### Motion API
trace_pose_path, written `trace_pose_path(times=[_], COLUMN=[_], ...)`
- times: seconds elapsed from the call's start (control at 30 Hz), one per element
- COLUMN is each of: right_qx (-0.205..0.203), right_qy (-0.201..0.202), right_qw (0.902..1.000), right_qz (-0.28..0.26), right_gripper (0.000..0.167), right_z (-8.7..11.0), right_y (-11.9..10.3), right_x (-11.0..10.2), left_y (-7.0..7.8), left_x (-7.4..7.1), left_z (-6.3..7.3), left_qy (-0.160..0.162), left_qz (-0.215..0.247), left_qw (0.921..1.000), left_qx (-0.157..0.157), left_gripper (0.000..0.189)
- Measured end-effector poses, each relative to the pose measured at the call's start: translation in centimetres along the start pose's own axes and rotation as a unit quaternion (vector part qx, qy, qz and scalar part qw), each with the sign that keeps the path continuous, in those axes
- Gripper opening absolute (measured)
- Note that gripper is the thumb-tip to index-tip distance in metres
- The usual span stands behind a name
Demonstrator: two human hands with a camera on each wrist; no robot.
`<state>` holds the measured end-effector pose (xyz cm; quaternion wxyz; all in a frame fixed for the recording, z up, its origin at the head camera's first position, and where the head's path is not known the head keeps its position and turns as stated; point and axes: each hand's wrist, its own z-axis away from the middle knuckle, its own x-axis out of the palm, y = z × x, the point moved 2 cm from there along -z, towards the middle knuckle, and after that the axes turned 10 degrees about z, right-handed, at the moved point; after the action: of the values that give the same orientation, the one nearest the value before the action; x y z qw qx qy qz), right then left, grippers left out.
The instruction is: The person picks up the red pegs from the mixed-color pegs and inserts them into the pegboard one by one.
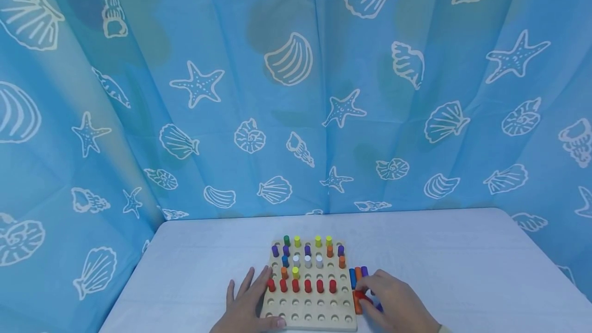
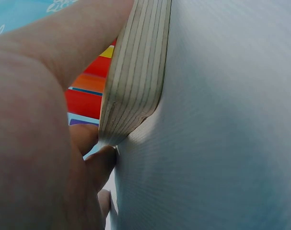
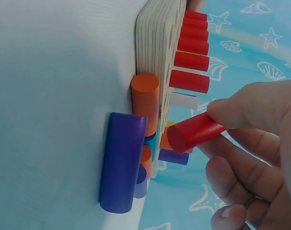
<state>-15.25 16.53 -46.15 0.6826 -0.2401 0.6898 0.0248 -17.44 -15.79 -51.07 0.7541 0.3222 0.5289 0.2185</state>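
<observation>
A wooden pegboard [image 1: 314, 310] lies on the table with a row of several red pegs [image 1: 295, 285] standing across it. My left hand [image 1: 247, 307] rests along its left edge, fingers spread and thumb over the near left corner. Just right of the board, my right hand [image 1: 398, 299] pinches a loose red peg [image 3: 195, 132] between thumb and fingers. That peg is tilted and out of the holes. Beneath it lie an orange peg [image 3: 145, 103] against the board's side and a purple peg [image 3: 123, 163] on the cloth.
More loose pegs, including a blue peg [image 1: 353, 278], lie along the board's right side. White pegs [image 1: 307, 261], yellow pegs [image 1: 318, 241] and other colours stand in the farther rows. A white cloth [image 1: 199, 256] covers the table; a blue shell-patterned curtain [image 1: 296, 168] hangs behind.
</observation>
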Motion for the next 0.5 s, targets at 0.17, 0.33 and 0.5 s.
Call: trace_pose_path(times=[0.17, 0.33, 0.5], right_qx=[0.013, -0.005, -0.022], right_qy=[0.009, 0.032, 0.048], right_qw=[0.9999, 0.9995, 0.9986], right_qz=[-0.004, -0.002, 0.005], right_gripper=[0.013, 0.013, 0.017], right_z=[-0.21, -0.36, -0.50], right_y=[-0.04, -0.04, -0.12], right_x=[0.16, 0.37, 0.44], left_y=[0.27, 0.35, 0.41], left_x=[-0.10, -0.15, -0.12], left_z=[0.11, 0.24, 0.31], left_qy=[0.002, 0.001, -0.002], left_qz=[0.002, 0.010, 0.015], left_qw=[1.0000, 0.9999, 0.9999], left_qx=[-0.002, -0.004, -0.007], left_gripper=[0.118, 0.118, 0.118])
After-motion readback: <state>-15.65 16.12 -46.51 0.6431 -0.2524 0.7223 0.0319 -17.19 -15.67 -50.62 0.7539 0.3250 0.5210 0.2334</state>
